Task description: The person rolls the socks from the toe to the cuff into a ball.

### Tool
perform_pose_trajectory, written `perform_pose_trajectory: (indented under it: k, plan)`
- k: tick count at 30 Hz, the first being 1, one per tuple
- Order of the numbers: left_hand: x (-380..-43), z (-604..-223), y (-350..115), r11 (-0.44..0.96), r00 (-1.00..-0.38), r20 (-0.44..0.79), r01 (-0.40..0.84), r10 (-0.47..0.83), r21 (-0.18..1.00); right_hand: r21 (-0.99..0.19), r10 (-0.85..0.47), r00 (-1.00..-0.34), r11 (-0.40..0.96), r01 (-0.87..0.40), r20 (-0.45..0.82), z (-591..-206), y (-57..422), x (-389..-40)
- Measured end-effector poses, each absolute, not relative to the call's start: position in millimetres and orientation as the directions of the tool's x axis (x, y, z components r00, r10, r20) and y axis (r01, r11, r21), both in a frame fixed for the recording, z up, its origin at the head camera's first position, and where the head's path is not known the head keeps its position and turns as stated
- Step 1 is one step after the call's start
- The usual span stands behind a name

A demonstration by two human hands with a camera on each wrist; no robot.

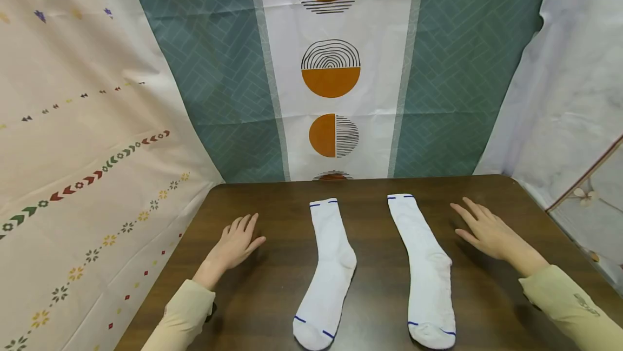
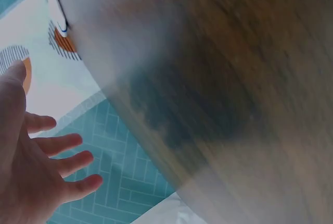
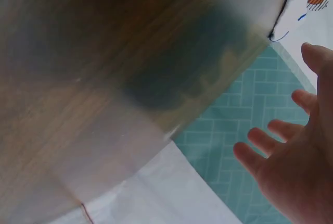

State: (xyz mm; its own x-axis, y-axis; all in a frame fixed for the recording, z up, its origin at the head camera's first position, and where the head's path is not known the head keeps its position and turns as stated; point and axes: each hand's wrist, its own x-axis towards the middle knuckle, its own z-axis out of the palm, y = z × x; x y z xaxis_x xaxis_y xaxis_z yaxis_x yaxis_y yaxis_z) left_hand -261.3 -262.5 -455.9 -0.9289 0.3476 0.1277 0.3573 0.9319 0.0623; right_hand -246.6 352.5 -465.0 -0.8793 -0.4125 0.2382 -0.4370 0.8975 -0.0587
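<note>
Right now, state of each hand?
Left hand: open, holding nothing, above the table left of the socks.
Right hand: open, holding nothing, above the table right of the socks.

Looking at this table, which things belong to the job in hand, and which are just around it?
Likely the job:
left white sock
right white sock
left hand and right hand, touching neither sock

Just around:
brown table
teal-and-white backdrop
patterned cream cloth, left
white cloth, right
</note>
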Motion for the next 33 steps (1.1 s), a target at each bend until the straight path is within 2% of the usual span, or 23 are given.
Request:
perform_pose_trajectory:
  k: [6, 16, 24, 33]
  plan:
    - [-261.7, -458.4, -259.7, 0.923, -0.936, 0.053, 0.351, 0.347, 0.158, -0.103, -0.412, -0.890, 0.894, -0.436, 0.197, -461.3, 347.9, -246.7]
    - [-261.1, -462.0, -249.4, 0.896, -0.938, -0.019, 0.325, 0.346, 0.304, -0.112, -0.410, -0.896, 0.896, -0.430, 0.169, -461.1, 342.8, -246.3]
    - [-259.1, -460.8, -238.2, 0.861, -0.932, 0.015, 0.340, 0.361, 0.379, -0.159, -0.426, -0.896, 0.883, -0.442, 0.125, -458.3, 337.4, -248.5]
    - [-257.5, -458.4, -221.8, 0.850, -0.943, 0.066, 0.324, 0.327, 0.416, -0.179, -0.454, -0.872, 0.857, -0.483, 0.183, -462.4, 332.7, -252.5]
